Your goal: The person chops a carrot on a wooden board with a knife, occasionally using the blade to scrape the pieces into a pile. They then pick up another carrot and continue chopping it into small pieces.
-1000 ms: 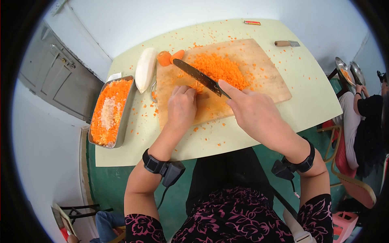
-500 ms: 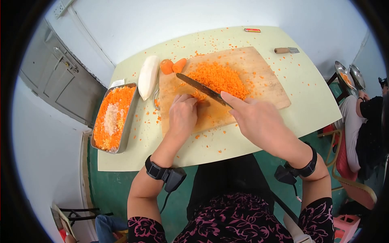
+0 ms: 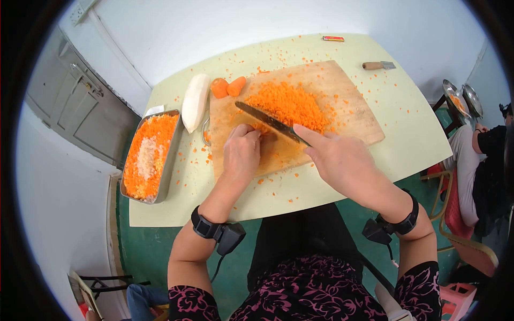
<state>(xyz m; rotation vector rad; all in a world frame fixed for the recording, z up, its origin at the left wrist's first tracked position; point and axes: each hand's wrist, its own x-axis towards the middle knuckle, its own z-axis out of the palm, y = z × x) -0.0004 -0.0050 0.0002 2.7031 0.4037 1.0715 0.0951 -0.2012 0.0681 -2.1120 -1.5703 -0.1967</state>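
Observation:
My right hand (image 3: pixel 342 163) is closed round the handle of a knife (image 3: pixel 267 120), its dark blade slanting up and left over the wooden cutting board (image 3: pixel 354 109). My left hand (image 3: pixel 242 150) has its fingers curled down on the board, just left of the blade. They press on carrot pieces (image 3: pixel 261 128), mostly hidden under the fingertips. Behind the blade spreads a heap of finely chopped carrot (image 3: pixel 289 102). Two carrot chunks, a thick one (image 3: pixel 219 88) and a tapered one (image 3: pixel 236 86), lie at the board's far left corner.
A peeled white radish (image 3: pixel 196 101) lies left of the board, beside a metal tray (image 3: pixel 170 160) filled with chopped carrot and paler bits. A wooden-handled tool (image 3: pixel 378 66) and a red lighter (image 3: pixel 333 38) lie at the far right. Another person (image 3: pixel 490 152) sits at right.
The knife and my right hand have shifted slightly down and to the right. My left hand stays in nearly the same place on the carrot pieces.

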